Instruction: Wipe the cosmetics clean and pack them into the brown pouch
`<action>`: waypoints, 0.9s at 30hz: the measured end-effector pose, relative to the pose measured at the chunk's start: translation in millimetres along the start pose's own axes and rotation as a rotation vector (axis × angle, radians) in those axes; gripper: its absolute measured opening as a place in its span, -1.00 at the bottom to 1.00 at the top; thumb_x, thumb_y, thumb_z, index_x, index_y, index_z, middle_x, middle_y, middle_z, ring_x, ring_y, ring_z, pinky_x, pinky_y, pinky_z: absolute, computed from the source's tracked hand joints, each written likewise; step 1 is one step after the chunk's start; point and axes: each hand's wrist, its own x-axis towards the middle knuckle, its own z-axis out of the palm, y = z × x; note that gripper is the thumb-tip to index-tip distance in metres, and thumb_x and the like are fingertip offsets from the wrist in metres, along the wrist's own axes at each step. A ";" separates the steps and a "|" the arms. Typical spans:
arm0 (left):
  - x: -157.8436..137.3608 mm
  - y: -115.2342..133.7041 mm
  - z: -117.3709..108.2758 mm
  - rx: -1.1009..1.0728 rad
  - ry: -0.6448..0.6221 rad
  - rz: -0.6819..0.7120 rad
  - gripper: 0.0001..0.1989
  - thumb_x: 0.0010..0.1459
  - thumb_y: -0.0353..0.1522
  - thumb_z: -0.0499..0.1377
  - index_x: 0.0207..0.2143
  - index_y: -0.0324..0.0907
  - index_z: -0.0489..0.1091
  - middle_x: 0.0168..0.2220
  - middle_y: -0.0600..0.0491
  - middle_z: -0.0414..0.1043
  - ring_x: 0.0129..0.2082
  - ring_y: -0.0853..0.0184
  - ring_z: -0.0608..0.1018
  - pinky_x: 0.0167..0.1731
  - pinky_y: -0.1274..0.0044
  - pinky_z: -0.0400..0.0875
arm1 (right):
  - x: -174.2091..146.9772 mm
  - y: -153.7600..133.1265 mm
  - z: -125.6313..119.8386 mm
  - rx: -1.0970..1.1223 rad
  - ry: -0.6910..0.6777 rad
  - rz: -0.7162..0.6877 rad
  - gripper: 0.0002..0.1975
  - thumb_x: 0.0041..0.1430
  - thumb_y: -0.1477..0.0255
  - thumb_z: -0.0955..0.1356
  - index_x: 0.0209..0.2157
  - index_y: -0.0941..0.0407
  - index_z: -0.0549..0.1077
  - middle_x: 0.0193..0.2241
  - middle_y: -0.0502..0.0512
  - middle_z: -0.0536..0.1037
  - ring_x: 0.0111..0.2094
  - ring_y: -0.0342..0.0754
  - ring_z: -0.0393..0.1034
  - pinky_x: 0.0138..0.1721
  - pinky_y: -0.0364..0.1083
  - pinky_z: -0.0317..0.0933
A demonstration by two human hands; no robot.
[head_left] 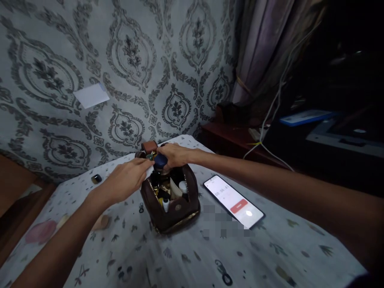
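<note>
A dark brown zip bag [177, 212] stands open on the patterned bedsheet. Inside it are a small white-capped bottle [165, 205], a jar with a white lid [183, 187], a pale flat packet [175, 189] and several dark or gold-coloured items. My right hand [176, 155] is closed around a dark blue rounded container [161, 161] over the bag's far end. My left hand [130, 178] is at the bag's left rim, fingers together on a white cloth [149, 172], with its fingertips close to the blue container. Both hands partly hide the bag's far side.
A phone [235, 202] with a running timer lies right of the bag. On the sheet at left are a small dark glossy object [96, 179], a pink item [41, 232] and a peach-coloured piece [101, 222]. White cables [277, 96] hang at right.
</note>
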 end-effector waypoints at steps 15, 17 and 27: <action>2.5 2.6 -0.5 0.025 -0.016 -0.016 -0.56 0.35 -0.38 -0.17 0.18 -0.15 0.28 0.21 -0.08 0.36 0.17 0.13 0.43 0.10 0.28 0.39 | -2.0 -21.2 -1.0 -0.121 -0.093 0.036 -0.43 -0.06 0.23 0.53 -0.02 0.18 0.47 -0.06 0.28 0.57 0.04 0.26 0.43 0.10 0.21 0.16; 2.3 3.7 -1.0 0.033 -0.011 -0.011 -0.56 0.35 -0.39 -0.18 0.16 -0.14 0.30 0.20 -0.08 0.37 0.17 0.14 0.44 0.09 0.28 0.40 | -2.1 -22.7 -1.5 -0.126 -0.098 0.035 -0.40 -0.05 0.22 0.52 0.01 0.19 0.46 -0.04 0.31 0.56 0.06 0.26 0.41 0.12 0.22 0.14; 27.8 5.9 -15.3 0.185 -0.106 -0.030 -0.69 0.33 -0.34 -0.15 -0.08 -0.14 0.34 -0.08 -0.08 0.53 -0.08 0.13 0.58 -0.14 0.35 0.46 | -4.3 -25.8 -3.4 -0.147 -0.104 0.041 -0.41 -0.03 0.19 0.52 0.02 0.17 0.48 0.00 0.32 0.55 0.05 0.23 0.42 0.10 0.19 0.15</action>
